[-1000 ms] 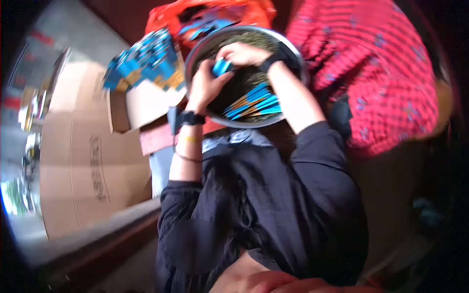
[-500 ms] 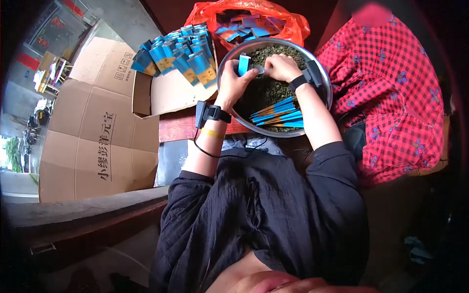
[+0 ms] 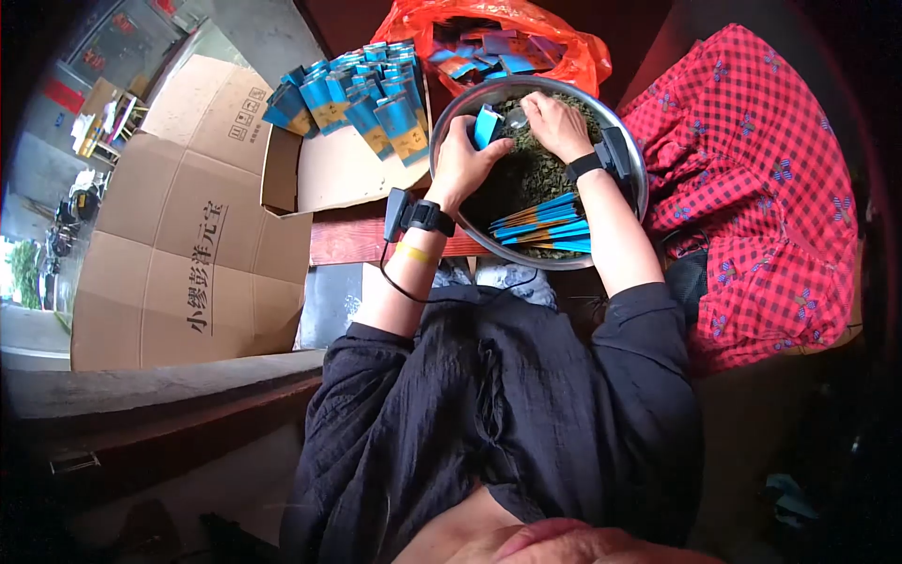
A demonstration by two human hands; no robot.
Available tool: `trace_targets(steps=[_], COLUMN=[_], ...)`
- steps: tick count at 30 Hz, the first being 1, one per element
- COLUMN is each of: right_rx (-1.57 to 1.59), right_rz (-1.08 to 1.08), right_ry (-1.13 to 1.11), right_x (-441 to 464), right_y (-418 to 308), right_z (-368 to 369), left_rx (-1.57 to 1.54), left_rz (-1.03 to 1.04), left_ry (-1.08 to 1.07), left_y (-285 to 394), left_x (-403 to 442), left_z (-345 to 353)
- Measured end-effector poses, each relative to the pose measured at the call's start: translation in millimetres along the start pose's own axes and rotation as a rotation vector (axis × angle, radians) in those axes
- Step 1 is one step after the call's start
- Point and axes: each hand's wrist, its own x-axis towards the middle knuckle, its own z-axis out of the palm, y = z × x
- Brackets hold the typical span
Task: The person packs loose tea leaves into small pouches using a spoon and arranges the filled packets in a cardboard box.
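My left hand is closed around a small blue packet, held upright over the left side of a metal basin. Dark green dried leaves, like loose tea, fill the basin. Just right of the packet, my right hand pinches a small shiny spoon, its bowl toward the packet. Whether leaves lie in the spoon is too small to tell. Flat blue and orange packets lie fanned on the leaves at the basin's near side.
Left of the basin, a shallow cardboard box holds rows of standing blue and gold packets. Behind the basin sits a red plastic bag with more packets. A large carton stands left; red checked cloth lies right.
My right hand has drawn slightly away from the packet with the spoon, up and right. The packet in my left hand is tilted more. The whole view has shifted a little.
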Motion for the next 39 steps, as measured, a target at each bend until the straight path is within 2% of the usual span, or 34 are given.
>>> trace_targets(steps=[2,3,4,7,12,14,15,16,18,19,21,25,28,32,39], right_rx=[-0.144,0.007,0.009,0.340,0.364,0.249,0.338,0.281,0.589,0.584,0.707,0.688,0.807,0.927,0.831], right_rz=[-0.023,-0.042,-0.046,0.064,0.163,0.105,0.064,0.003,0.094,0.094,0.174,0.167,0.222,0.183,0.064], right_ry=[-0.055,-0.112,-0.116,-0.281,-0.238,-0.248,-0.293,-0.244,-0.358,-0.356,-0.272,-0.035,0.129,0.102,0.091], right_x=[1,-1,-1,6,8,7,5,4,8,9,11,16,16,13,12], right_y=[0,0,0,9,8,7,4,4,5,7,9,15,8,-4,-10], right_z=[0,5,9,22,14,19,28,31,29,25,17,0,-12,-17,-20], left_rx=[-0.060,-0.030,-0.028,-0.015,0.000,0.001,0.004,0.011,0.014,-0.004,-0.021,0.020,-0.003,0.042,0.096], left_rz=[-0.080,-0.107,-0.111,-0.115,-0.129,-0.138,-0.138,-0.137,-0.129,-0.129,-0.140,-0.134,-0.136,-0.125,-0.052], left_ry=[-0.027,-0.028,-0.024,0.002,-0.009,-0.052,-0.051,-0.059,-0.067,-0.055,-0.043,-0.056,-0.075,-0.072,-0.090], left_y=[-2,-1,0,1,1,-1,2,6,10,9,8,9,12,9,7], left_x=[-1,0,0,-1,0,1,-1,-3,-4,-5,-5,-4,-6,-6,-7], left_z=[0,0,-1,-2,-2,-2,-4,-5,-6,-6,-6,-7,-9,-4,0])
